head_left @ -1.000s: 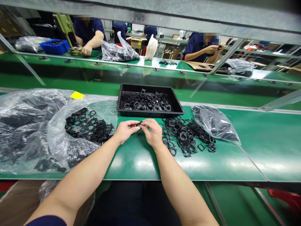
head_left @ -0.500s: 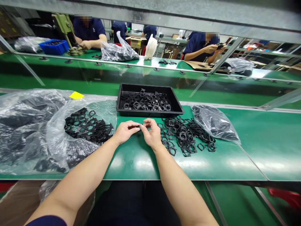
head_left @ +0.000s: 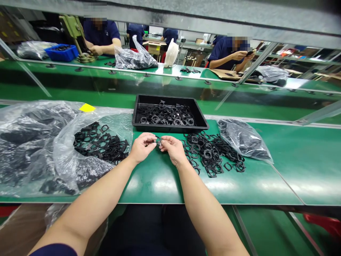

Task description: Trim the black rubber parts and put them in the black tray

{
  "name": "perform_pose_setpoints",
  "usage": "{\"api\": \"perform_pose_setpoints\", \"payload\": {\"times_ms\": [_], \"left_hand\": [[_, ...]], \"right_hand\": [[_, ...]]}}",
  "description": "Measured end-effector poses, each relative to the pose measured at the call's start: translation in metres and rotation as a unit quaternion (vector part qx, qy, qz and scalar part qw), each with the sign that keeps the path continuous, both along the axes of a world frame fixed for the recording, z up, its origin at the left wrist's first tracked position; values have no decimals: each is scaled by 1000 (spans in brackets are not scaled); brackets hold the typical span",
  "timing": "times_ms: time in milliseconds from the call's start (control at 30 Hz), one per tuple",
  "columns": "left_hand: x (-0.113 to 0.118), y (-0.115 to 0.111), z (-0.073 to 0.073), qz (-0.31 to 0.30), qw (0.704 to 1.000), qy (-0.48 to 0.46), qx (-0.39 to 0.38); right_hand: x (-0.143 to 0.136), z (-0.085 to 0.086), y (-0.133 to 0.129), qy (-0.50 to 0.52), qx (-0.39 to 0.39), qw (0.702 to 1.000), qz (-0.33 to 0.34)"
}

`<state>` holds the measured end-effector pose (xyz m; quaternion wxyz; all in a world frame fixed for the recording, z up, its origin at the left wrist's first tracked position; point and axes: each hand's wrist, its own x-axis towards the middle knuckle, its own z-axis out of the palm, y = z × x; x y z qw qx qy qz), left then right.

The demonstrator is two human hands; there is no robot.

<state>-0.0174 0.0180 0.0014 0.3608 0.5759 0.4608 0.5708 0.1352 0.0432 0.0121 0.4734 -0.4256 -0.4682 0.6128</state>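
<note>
Between my two hands, just in front of the tray, is a small black plastic ring part [head_left: 158, 139]. My left hand [head_left: 142, 146] pinches its left side with thumb and fingers. From the other side my right hand [head_left: 172, 148] grips it, and the fingers hide much of its shape. A black tray [head_left: 170, 128] behind the hands holds many similar black parts. To the right of my right hand lies a loose pile of black rings [head_left: 209, 154]. Left of my left hand, an open clear plastic bag [head_left: 64, 149] shows black square-framed parts [head_left: 99, 142] in its mouth.
A closed clear bag of dark parts [head_left: 243, 140] lies at the right of the pile. A yellow note [head_left: 87, 107] sits on the big bag. Past the clear partition, co-workers sit at a green bench with a blue bin [head_left: 61, 53] and a hand press [head_left: 74, 35].
My fingers have shifted and opened a little around the black part, so more of it shows. The right hand has turned slightly. Trays, bags and piles stay where they were.
</note>
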Motion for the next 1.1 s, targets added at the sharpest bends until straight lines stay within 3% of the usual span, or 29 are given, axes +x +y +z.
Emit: {"api": "perform_pose_setpoints", "payload": {"times_ms": [167,333,500,767,1100], "left_hand": [[-1,5,3,23,977,-148,-153],[-3,5,7,9,957,-218,-190],[-4,3,11,-10,950,-216,-223],[-5,3,10,-17,961,-180,-212],[1,5,6,15,965,-154,-213]], "right_hand": [[0,0,0,-16,46,999,1],[2,-1,1,-4,19,1000,22],[4,-1,1,-11,-6,997,70],[6,1,-1,-23,-9,995,92],[6,0,1,-31,-28,998,45]]}}
